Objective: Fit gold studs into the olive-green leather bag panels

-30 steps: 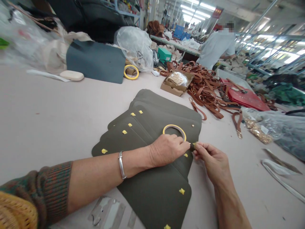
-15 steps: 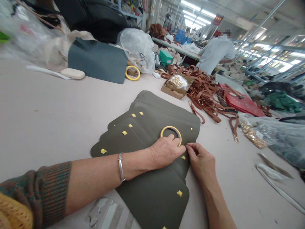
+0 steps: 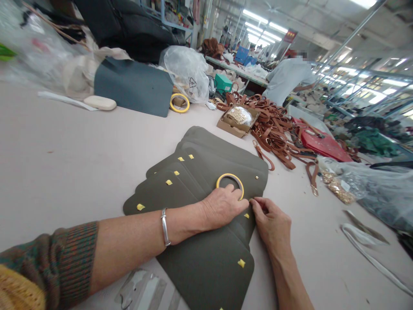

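Several olive-green leather panels lie fanned out on the table, each with small yellow tape squares. A yellow tape roll rests on the top panel. My left hand presses flat on the panels, fingertips touching the roll. My right hand is beside it at the panel's right edge, fingers pinched together on the edge near a yellow tape square. A silver bangle sits on my left wrist.
A pile of brown straps and a cardboard box of gold fittings lie behind. A grey panel, a second tape roll, plastic bags and a red bag stand around. A person works at a far table.
My right hand moved left and down from holding a tape piece up at the panel's edge to pinching against the panel beside my left hand. The camera shifted slightly.
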The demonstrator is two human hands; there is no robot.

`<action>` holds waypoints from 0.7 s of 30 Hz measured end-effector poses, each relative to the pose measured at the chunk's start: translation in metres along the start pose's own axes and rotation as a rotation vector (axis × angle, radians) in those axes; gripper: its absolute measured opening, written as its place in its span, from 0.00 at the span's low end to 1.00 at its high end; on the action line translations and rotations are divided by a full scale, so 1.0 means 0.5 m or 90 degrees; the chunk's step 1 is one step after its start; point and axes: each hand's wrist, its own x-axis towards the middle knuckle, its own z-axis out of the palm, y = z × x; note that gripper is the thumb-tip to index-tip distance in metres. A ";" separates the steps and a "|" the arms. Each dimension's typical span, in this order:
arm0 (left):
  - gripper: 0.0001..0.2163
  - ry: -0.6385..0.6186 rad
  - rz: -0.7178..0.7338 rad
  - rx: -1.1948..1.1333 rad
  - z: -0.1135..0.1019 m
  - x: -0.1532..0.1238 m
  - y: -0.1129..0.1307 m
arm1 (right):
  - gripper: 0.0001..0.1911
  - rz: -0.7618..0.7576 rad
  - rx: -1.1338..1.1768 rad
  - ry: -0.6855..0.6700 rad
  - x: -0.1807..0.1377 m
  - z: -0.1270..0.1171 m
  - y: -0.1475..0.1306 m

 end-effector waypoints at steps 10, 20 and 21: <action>0.07 0.017 0.000 -0.009 0.003 0.001 0.001 | 0.14 -0.218 -0.060 0.036 -0.014 0.004 0.007; 0.08 0.017 -0.002 -0.004 0.002 0.000 0.000 | 0.14 0.022 -0.108 -0.047 0.008 0.007 -0.022; 0.09 0.019 0.000 -0.004 0.001 0.000 -0.002 | 0.13 0.042 -0.094 -0.067 0.010 0.001 -0.025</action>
